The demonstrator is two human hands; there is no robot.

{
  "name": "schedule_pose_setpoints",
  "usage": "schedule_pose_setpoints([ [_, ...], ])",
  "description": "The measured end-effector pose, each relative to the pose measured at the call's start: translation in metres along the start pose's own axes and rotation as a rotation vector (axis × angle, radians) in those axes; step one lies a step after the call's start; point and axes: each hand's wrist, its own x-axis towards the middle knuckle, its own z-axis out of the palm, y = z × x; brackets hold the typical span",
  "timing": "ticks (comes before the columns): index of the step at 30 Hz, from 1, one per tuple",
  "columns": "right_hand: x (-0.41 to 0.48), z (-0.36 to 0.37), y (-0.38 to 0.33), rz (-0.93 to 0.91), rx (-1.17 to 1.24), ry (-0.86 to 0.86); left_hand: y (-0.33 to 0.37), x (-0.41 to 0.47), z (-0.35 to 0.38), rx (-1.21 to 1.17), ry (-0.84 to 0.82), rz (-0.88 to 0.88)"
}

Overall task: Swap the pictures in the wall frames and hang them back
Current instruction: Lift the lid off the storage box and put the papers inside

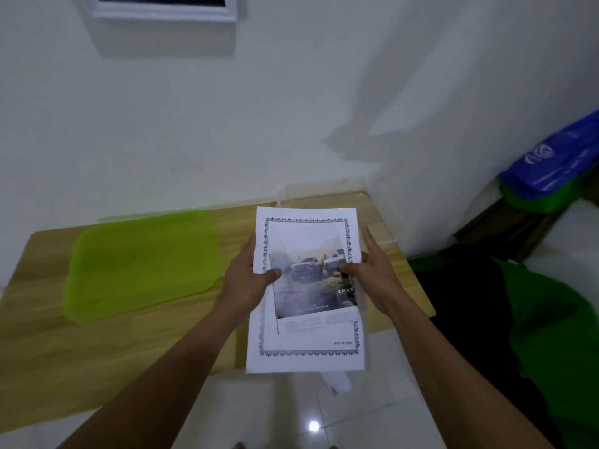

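Observation:
I hold a white sheet with a dark ornamental border (304,348) in front of me, above the right end of a wooden table (129,351). On top of it lies a smaller picture of off-road cars (311,283), tilted slightly. My left hand (249,280) grips the left edge, thumb on the picture. My right hand (372,270) pinches the right edge of the picture and sheet. A clear panel (324,197) lies on the table behind the papers; whether it belongs to a frame I cannot tell. No hanging frame is in view.
A lime green mat (142,264) lies on the table's left half. White walls stand behind and to the right, with a window (162,8) up high. A blue bag (557,160) rests on something green at the right. Green and black fabric (534,319) lies below it. The floor is glossy white tile (291,416).

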Motion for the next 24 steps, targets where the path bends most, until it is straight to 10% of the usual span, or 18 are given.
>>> schedule_pose_setpoints([
  [9,0.084,-0.055,-0.037,-0.089,-0.158,-0.042,0.025,0.062,0.066,-0.045,0.120,0.012],
  [19,0.264,-0.090,-0.065,-0.227,-0.607,-0.515,0.030,0.123,0.147,-0.042,0.399,-0.246],
  [24,0.332,-0.068,-0.067,-0.318,-0.859,-0.717,0.005,0.145,0.120,0.504,0.308,-0.136],
])
